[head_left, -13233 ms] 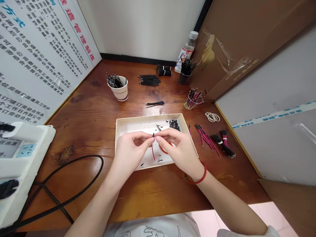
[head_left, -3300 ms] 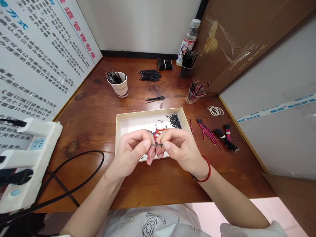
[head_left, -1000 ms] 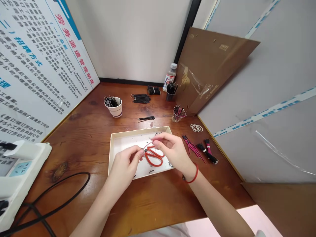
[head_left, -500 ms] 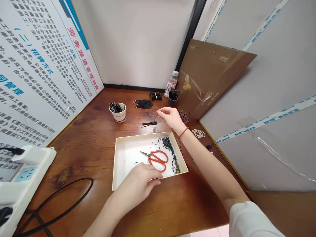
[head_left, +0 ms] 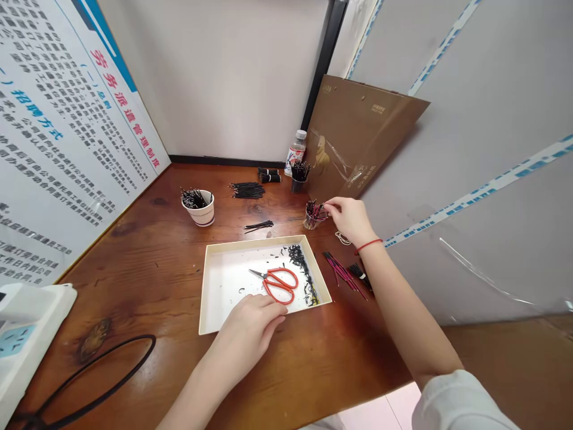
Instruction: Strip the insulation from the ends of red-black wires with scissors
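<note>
Currently right grip sits just beside the glass cup of wires, beyond the tray, fingertips together, any hold unclear; left grip lies loose on the tray's near rim, by red-handled scissors.

My L hand at front edge of tray, scissors in tray, wire scraps behind & right of them, R hand just right of glass cup, paper cup back left on bench

Glossy wooden desk, matt cardboard tray
</note>
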Demonstrator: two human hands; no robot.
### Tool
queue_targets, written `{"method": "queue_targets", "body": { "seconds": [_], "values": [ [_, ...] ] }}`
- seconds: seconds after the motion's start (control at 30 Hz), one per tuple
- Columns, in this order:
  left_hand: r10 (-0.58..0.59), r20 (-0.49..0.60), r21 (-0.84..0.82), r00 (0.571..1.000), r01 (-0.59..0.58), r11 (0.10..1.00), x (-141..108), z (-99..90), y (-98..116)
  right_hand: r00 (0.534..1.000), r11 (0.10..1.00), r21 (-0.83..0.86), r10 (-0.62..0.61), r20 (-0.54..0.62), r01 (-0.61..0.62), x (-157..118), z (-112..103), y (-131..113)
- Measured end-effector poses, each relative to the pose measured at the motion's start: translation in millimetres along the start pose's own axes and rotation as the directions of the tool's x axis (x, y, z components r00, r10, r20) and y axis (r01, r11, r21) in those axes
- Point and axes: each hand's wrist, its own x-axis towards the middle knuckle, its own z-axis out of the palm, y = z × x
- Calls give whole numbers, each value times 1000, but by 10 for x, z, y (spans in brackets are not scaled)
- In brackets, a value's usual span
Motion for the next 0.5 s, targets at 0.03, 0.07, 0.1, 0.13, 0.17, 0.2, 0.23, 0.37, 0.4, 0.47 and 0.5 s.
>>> {"method": "queue_targets", "body": {
  "seconds": [0.03,0.07,0.1,0.13,0.17,0.2,0.23,0.37,0.4,0.47,0.5],
  "values": [
    [10,-7,7,1000,-10,1000,-3,2,-5,999,1000,-18,-4,39,5,-19,30,23],
    [19,-14,17,1000,-19,1000,-6,0,-7,998,999,-36,-1,59,3,-50,44,43],
    [25,-20,28,999,-25,999,-7,-4,-7,998,998,-55,11,59,-8,-95,40,63],
    [30,-26,35,999,-29,999,-8,-7,-3,998,997,-74,32,47,-29,-157,21,84],
    [30,-29,38,999,-28,999,-6,-10,4,998,994,-90,59,37,-55,-237,-10,106],
    [29,-33,34,999,-27,999,-3,-9,14,995,991,-105,88,38,-83,-333,-44,127],
    [28,-34,26,999,-27,999,1,-5,25,991,988,-115,115,64,-107,-441,-73,145],
    [20,-32,-15,999,-21,1000,11,29,73,934,981,-129,177,309,-143,-841,-83,172],
    [11,-46,-35,999,-13,999,9,32,84,917,978,-129,198,347,-162,-899,-68,172],
    [-25,-103,-98,994,15,995,2,17,105,892,968,-126,248,378,-215,-946,-52,174],
    [-58,-139,-137,989,38,990,-1,-4,115,884,963,-122,271,381,-242,-940,-60,174]
  ]
}}
